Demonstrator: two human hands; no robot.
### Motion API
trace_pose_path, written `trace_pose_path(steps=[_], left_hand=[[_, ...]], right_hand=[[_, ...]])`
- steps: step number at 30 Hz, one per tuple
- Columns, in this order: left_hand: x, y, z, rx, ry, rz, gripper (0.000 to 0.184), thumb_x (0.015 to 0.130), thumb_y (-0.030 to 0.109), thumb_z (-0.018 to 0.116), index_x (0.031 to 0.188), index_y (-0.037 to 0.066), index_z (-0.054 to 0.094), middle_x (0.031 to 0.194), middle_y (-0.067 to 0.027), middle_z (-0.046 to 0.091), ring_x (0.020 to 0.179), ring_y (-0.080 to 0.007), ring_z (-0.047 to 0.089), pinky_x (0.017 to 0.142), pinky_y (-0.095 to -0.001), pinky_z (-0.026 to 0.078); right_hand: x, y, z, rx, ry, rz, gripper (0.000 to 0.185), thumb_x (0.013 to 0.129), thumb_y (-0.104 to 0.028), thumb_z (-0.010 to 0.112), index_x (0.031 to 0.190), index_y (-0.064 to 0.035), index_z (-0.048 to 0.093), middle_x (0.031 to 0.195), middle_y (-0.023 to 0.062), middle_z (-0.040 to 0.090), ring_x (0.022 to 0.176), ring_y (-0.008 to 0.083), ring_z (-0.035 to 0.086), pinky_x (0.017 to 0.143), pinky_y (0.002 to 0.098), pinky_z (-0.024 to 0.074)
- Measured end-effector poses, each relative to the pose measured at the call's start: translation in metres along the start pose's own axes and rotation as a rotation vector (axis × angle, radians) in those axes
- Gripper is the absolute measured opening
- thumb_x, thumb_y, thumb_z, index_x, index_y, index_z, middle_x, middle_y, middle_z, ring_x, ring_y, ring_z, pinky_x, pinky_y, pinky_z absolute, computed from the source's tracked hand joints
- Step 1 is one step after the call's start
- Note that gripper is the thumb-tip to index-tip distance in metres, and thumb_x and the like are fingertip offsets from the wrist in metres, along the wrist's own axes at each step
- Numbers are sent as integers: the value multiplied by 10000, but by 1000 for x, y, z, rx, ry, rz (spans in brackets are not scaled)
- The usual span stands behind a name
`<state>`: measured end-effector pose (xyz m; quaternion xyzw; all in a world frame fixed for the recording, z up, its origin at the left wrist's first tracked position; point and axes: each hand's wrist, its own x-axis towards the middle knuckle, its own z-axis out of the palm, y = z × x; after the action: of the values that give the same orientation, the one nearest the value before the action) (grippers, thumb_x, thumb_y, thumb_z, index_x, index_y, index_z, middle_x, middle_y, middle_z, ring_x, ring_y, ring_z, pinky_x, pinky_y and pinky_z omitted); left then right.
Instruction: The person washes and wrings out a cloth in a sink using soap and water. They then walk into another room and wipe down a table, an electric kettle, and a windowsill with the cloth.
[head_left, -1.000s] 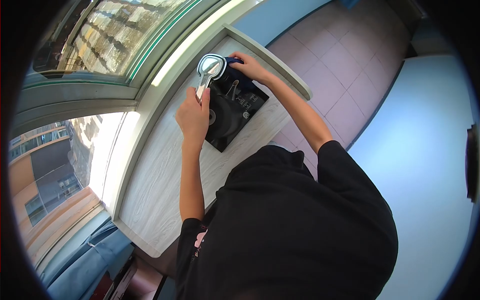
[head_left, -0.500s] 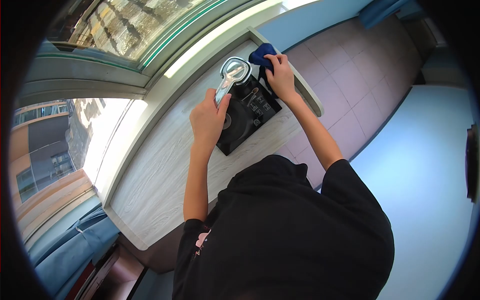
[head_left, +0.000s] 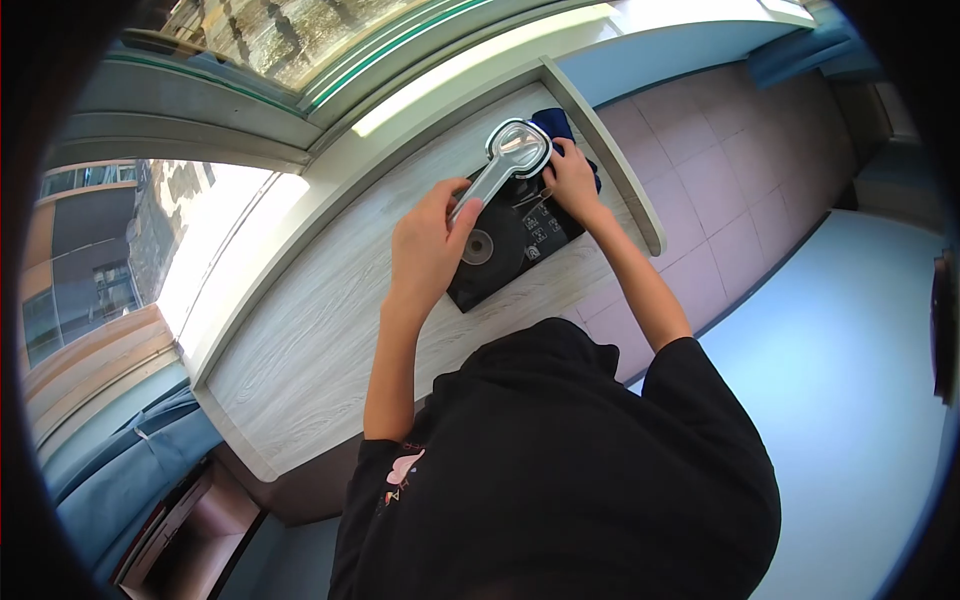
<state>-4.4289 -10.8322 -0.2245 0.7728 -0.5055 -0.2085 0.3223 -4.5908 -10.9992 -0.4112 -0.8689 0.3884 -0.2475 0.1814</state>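
Note:
My left hand (head_left: 428, 240) grips the clear handle of a magnifying glass (head_left: 520, 145) with a rounded-square lens and a dark and silvery rim. My right hand (head_left: 573, 182) has its thumb and fingers closed at the lens's right edge. Just behind the right hand, a dark blue cloth (head_left: 552, 122) lies bunched on the table, partly hidden by the hand and lens. Under the magnifying glass sits a flat black box (head_left: 500, 278) with white print and a round disc shape with a pale ring on top; the hands and lens cover part of it.
The pale wood-grain table (head_left: 330, 340) has a raised rim (head_left: 610, 150) along its window side and right end. A window (head_left: 215, 110) runs along the left. Blue curtain fabric (head_left: 130, 450) hangs at lower left, above an open shelf (head_left: 200, 525). Tiled floor (head_left: 690, 200) lies beyond the right.
My right hand has let go of the blue cloth and moved to the lens edge. The cloth now lies on the table. In the picture, the magnifying glass has shifted right.

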Motion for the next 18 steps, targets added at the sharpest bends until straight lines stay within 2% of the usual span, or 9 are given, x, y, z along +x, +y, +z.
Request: trace_pose_path(steps=[1,2,4,7,9,11,14,18], left_hand=[[-3,-10,-5,-122,123,60,251,868,245,530,984,23,551,708,-109,579,643,-210,567,620,-333,443],[-8,-23,-11,-242,248,121,245,875,221,517,1002,15,552,747,-109,585,673,-190,566,651,-323,447],[-22,-59,-28,-307,406,-26,229,890,177,470,1018,6,553,851,-91,591,743,-140,548,704,-288,447],[-60,-154,-14,-573,465,-350,246,907,184,440,1031,7,558,872,-75,602,736,-124,547,701,-258,450],[-85,-185,15,-816,258,-634,264,920,191,417,1039,3,560,887,-73,606,744,-113,543,712,-234,448],[-110,-205,57,-572,177,-620,310,928,204,402,1087,-18,549,939,-81,599,771,-114,541,724,-239,452],[-120,-189,73,-589,318,-567,359,932,223,399,1180,-14,507,1031,-83,575,833,-117,527,760,-243,444],[-121,-179,82,-726,402,-553,441,942,284,362,1288,14,410,1210,-118,496,1054,-176,476,917,-288,356]], right_hand=[[-2,-2,-10,-21,-39,6,299,691,-105,559,980,-160,614,1048,131,517,908,305,534,757,391,473],[-5,-8,-24,-57,-115,73,265,709,-118,554,970,-103,596,1054,142,514,926,316,537,764,401,463],[-18,-2,-33,-128,-135,114,276,697,-128,558,967,-154,613,1010,134,503,874,302,552,708,403,481],[-38,-3,-23,-148,-104,128,271,694,-152,560,957,-163,625,1001,142,492,834,307,564,680,409,490],[-39,-4,-21,-116,-126,168,264,700,-173,560,955,-159,628,1001,146,487,827,319,569,687,413,488],[-35,-3,-21,-62,-175,237,261,708,-194,558,956,-153,628,1001,149,483,824,332,573,699,416,485],[-32,-4,-23,-51,-223,230,282,714,-212,560,976,-139,631,1012,152,476,839,338,571,721,414,479],[-36,-4,-18,-22,-254,178,310,705,-206,568,997,-121,630,1011,151,473,833,333,568,723,410,478]])
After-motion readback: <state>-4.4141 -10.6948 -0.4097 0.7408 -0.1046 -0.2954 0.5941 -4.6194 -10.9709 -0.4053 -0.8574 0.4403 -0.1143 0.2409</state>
